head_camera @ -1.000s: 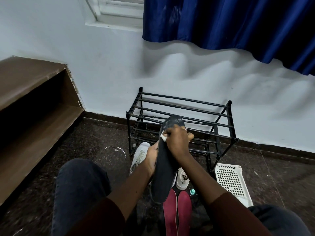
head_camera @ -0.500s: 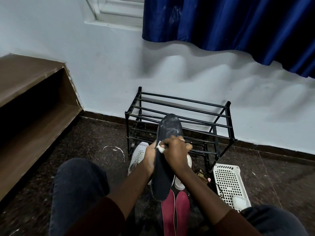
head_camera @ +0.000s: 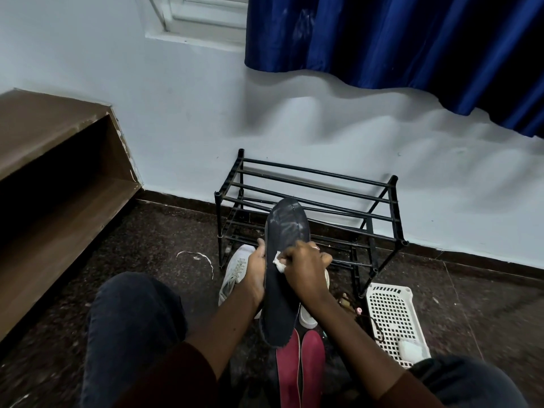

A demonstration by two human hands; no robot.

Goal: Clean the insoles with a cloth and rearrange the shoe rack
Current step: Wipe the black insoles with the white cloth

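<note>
Your left hand (head_camera: 255,272) wrapped round left edge of dark insole (head_camera: 282,278), holding it upright in front of black shoe rack (head_camera: 309,201). Your right hand (head_camera: 306,269) clenched tight on small white cloth (head_camera: 279,264), pressed against insole's middle. Two red insoles (head_camera: 300,369) flat on floor below, white sneaker (head_camera: 235,275) just left, white basket (head_camera: 391,316) right

The person wears dark maroon sleeves (head_camera: 176,375), pushed up so both forearms are bare from about the elbow down. The legs are covered in dark navy trousers (head_camera: 132,319), plain and unpatterned, one knee at 7 o'clock, the other at 5 o'clock. The left hand (head_camera: 256,272) is bare; the right hand (head_camera: 306,267) has something small and pale on one finger.
</note>
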